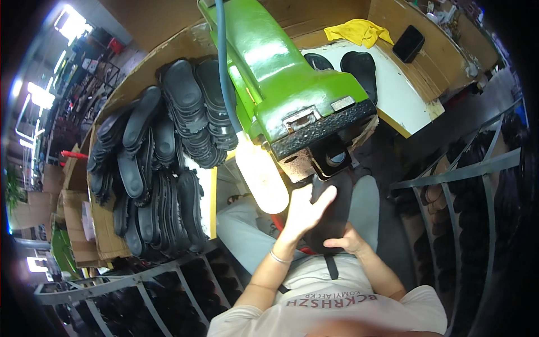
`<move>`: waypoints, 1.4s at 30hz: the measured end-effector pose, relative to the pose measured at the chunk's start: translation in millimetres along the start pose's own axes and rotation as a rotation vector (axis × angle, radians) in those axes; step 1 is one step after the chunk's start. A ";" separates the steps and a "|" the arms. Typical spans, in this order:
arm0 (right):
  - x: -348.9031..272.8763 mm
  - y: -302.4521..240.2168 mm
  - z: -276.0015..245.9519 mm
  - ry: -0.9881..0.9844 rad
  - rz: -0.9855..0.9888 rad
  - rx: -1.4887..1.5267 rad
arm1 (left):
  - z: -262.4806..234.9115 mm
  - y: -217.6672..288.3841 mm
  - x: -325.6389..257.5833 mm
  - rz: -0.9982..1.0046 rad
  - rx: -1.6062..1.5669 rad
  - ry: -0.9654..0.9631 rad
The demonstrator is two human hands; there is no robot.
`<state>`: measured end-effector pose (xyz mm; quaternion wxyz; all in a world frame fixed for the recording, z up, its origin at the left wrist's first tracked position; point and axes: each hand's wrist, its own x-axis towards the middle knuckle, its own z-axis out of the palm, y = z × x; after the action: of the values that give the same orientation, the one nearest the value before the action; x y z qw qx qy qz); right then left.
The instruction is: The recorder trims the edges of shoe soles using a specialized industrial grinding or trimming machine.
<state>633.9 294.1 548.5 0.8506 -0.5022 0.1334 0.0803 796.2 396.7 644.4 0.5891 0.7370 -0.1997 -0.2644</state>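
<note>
A black shoe sole (332, 216) is held up beneath the head of a green machine (314, 101), its far end under the dark metal part (331, 157) there. My left hand (303, 212) grips the sole's left side, thumb stretched across its face and the other fingers partly hidden. At the sole's near end, my right hand (350, 240) closes on the right edge with the thumb on top; its other fingers are behind the sole. Whether the far end touches the machine is hidden. Just left of my left hand shines a bright lamp (261, 174).
Stacks of black soles (160, 151) fill the left side of the table. Two more lie beyond the machine near a yellow cloth (359, 32) and a dark phone (408, 44). A blue-grey hose (224, 67) runs down the machine. Loaded metal racks (460, 168) stand right and lower left.
</note>
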 end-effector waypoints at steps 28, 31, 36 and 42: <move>94.5 -125.1 -26.0 0.349 -0.566 0.202 | -73.9 -34.0 -27.0 0.275 -0.259 0.321; 94.1 -103.1 -14.0 0.309 -0.500 0.235 | -87.3 -39.2 -44.6 0.154 -0.397 0.386; 93.5 -107.7 29.6 0.335 -0.548 -0.097 | -94.9 -68.9 -86.7 0.072 -0.453 0.436; 98.3 -108.4 43.5 0.179 -0.461 -0.203 | -99.3 -70.8 -96.8 -0.087 -0.057 -0.141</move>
<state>763.1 280.1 628.6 0.7765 -0.6073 0.0814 -0.1471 781.5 547.0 606.9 0.5822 0.7076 -0.2007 -0.3465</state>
